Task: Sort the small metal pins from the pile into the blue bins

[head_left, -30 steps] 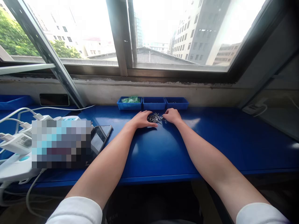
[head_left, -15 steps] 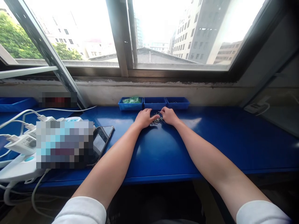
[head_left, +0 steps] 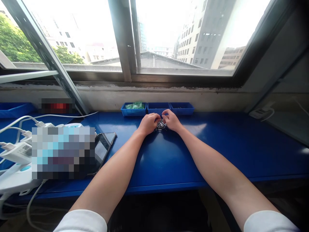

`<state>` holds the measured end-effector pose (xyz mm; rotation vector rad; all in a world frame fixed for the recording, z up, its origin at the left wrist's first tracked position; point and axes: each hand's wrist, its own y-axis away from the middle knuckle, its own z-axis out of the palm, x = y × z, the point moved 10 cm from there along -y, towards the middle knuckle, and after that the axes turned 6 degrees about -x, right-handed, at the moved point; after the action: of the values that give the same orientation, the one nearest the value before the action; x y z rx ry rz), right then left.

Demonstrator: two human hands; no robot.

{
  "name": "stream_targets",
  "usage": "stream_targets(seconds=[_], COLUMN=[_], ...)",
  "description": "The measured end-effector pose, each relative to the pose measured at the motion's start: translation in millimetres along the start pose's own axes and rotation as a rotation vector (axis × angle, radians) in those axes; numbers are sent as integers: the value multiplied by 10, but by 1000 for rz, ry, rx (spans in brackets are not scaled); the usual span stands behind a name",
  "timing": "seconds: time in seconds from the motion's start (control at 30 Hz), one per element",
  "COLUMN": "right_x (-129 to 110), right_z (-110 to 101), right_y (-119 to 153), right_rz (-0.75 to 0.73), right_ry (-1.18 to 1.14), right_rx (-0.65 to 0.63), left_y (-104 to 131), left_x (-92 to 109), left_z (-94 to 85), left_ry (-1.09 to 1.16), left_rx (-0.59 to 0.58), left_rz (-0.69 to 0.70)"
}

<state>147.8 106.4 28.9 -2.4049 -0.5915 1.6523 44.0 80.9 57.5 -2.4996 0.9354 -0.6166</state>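
Note:
A small heap of thin metal pieces, like screws or pins [head_left: 161,125], lies on the blue tabletop [head_left: 164,161] between my hands. My left hand [head_left: 149,124] is at the heap's left side, its fingers curled in and its thumb drawn against them. At the right side, my right hand [head_left: 172,120] bends its index finger towards the thumb in a pinch above the heap. Whatever sits in either set of fingertips is too small to make out. Just behind the hands stand a blue bin with green packets [head_left: 133,112], a middle blue bin [head_left: 159,105] and a right blue bin [head_left: 188,111] containing small dark bits.
To the left lie a phone [head_left: 106,145] and a white power strip [head_left: 14,178] with plugs and cables, partly blurred out. A metal shelf post [head_left: 65,77] slants at the back left. A white device [head_left: 259,112] is at the far right by the wall.
My left hand's fingers have drawn in from lying spread over the heap to a curled grip. My right hand's index finger has lifted and arched, and more of the heap shows.

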Motion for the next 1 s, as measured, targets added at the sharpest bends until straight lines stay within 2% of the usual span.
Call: stream_targets(seconds=[0.17,0.33,0.63,0.77,0.87,0.93,1.0], right_x=[-38,-148,-199,-160,-156,-205,-262], right_z=[-32,8,-17,-77,-242,-344,-372], right_y=[-12,11,43,24,23,40,51], right_rz=[-15,-45,-48,-18,-25,-55,-83], right_ry=[-126,-240,-174,-149,-16,180,403], right_rx=[33,-57,-70,-3,141,234,274], left_y=[4,3,11,11,24,42,60], left_x=[-65,-118,-137,-123,-195,-294,-400], left_z=[-25,-10,34,22,-57,-83,-75], left_ry=[-66,-95,-92,-103,-92,-88,-91], left_rx=[29,24,-59,-50,42,80,85], left_rz=[-76,-112,-159,-179,-229,-284,-340])
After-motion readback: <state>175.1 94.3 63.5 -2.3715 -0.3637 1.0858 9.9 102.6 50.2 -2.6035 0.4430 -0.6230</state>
